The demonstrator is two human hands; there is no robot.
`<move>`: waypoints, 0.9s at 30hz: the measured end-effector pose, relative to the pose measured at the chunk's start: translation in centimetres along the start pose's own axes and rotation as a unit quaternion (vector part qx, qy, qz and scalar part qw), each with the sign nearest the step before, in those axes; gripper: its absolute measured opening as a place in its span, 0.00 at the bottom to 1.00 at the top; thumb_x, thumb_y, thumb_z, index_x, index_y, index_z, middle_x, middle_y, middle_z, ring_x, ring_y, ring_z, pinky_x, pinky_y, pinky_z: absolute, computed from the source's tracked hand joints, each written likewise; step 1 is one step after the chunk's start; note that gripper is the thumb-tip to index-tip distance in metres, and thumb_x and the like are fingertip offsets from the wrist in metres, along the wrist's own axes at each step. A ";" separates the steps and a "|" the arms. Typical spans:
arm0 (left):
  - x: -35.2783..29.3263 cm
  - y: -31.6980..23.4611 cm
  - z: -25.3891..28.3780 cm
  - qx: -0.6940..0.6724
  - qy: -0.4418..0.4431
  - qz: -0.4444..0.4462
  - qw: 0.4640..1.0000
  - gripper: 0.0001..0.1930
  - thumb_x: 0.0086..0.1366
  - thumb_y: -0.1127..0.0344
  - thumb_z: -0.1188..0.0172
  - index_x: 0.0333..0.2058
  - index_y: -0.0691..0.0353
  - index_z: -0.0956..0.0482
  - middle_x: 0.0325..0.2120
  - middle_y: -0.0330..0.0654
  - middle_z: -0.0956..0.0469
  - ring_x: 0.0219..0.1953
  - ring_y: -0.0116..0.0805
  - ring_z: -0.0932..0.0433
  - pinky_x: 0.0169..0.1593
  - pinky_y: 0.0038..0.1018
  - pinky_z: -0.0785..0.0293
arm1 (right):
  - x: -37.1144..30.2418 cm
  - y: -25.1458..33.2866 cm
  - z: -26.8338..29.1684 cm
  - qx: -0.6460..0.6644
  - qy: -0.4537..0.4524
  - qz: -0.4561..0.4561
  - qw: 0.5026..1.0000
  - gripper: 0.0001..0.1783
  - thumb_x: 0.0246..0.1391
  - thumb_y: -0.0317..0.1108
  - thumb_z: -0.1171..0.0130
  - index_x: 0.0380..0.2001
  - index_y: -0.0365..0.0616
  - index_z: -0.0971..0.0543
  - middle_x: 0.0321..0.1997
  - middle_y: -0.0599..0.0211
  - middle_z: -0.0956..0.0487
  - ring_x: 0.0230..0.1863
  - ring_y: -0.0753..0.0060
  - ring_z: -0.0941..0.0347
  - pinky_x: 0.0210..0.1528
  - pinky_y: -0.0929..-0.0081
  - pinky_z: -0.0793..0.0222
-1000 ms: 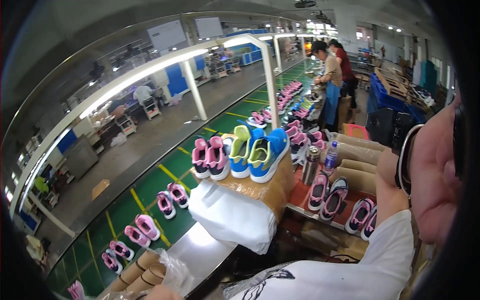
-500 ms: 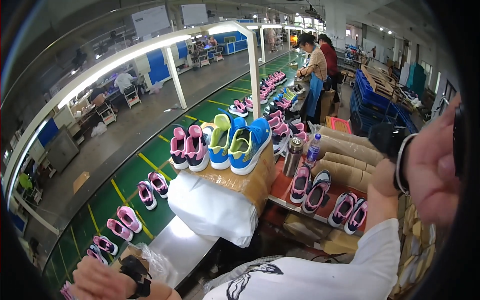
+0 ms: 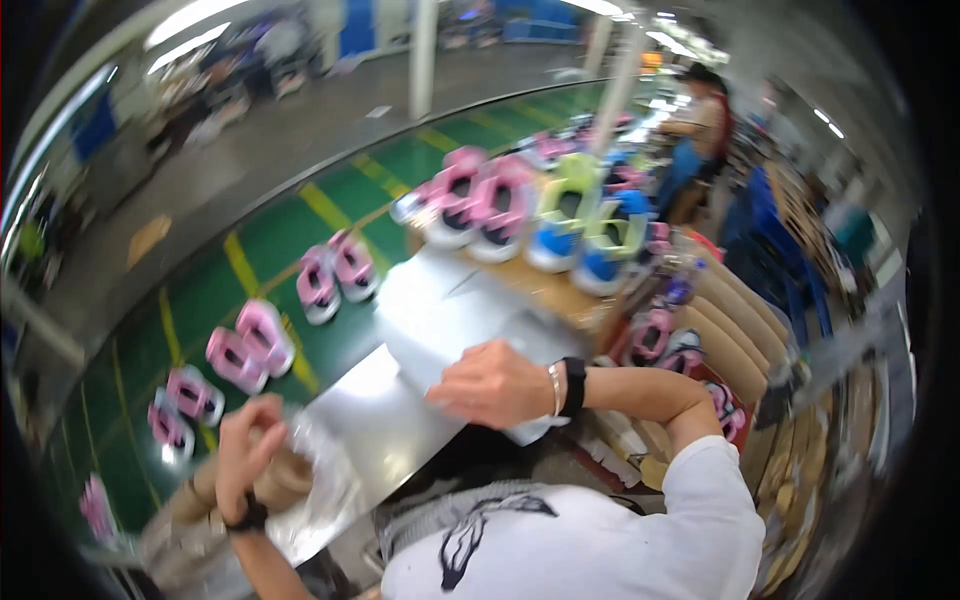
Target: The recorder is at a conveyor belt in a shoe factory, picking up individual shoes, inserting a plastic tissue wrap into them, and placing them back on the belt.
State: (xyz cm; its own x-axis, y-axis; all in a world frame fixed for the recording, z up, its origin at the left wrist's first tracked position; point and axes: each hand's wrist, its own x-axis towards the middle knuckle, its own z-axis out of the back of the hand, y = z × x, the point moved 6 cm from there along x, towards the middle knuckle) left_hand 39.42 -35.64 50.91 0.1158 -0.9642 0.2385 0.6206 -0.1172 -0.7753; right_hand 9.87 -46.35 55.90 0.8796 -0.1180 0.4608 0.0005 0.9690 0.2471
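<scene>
A shiny metal surface is placed just ahead of a white shirt. Beyond it, a green belt marked with yellow lines is lined with pairs of pink shoes. At its right edge, a cardboard box is topped by a pink pair and a blue-and-lime pair. Farther off, a grey floor is seen, and at upper right a co-worker is blurred beside the belt.

The left grip is held with fingers curved and parted, and nothing is seen between them; clear plastic is found just to its right and brown rolls just below. The right grip is raised in front of white sheets, its fingers loosely bent; whether anything is held or touched there cannot be told through the blur.

The plastic is crumpled and glossy. The rolls are plain brown and tube-like, partly covered by it. The sheets are smooth and pale, draped down the near side of the box.
</scene>
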 end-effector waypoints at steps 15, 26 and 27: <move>-2.8 35.5 12.2 0.115 0.034 0.203 0.972 0.20 0.52 0.65 0.36 0.44 0.62 0.29 0.37 0.49 0.26 0.43 0.48 0.28 0.47 0.38 0.32 | 20.4 -14.5 -33.8 0.202 0.036 -0.274 0.940 0.16 0.43 0.24 0.40 0.39 0.39 0.26 0.34 0.58 0.28 0.34 0.55 0.27 0.37 0.67 0.29; -5.2 39.5 14.9 0.120 0.000 0.277 0.953 0.43 0.49 0.73 0.36 0.64 0.50 0.46 0.41 0.55 0.30 0.44 0.58 0.30 0.48 0.43 0.34 | 24.7 -15.2 -40.6 0.010 0.211 -0.154 0.965 0.39 0.36 0.36 0.31 0.56 0.55 0.34 0.43 0.53 0.31 0.45 0.52 0.33 0.47 0.61 0.33; -5.0 39.5 14.5 0.124 0.018 0.273 0.954 0.43 0.49 0.72 0.36 0.63 0.50 0.46 0.41 0.54 0.29 0.44 0.56 0.30 0.48 0.43 0.34 | 24.8 -15.4 -41.4 0.004 0.251 -0.146 0.957 0.39 0.36 0.38 0.31 0.56 0.56 0.33 0.40 0.55 0.31 0.42 0.55 0.32 0.45 0.63 0.33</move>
State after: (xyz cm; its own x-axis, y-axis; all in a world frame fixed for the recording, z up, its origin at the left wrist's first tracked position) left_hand 74.63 -31.98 27.60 0.4495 -0.8740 -0.1849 0.6402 0.4595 -0.6156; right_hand 51.33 -55.15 28.21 0.9604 -0.2615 -0.0962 0.2786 0.9092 0.3096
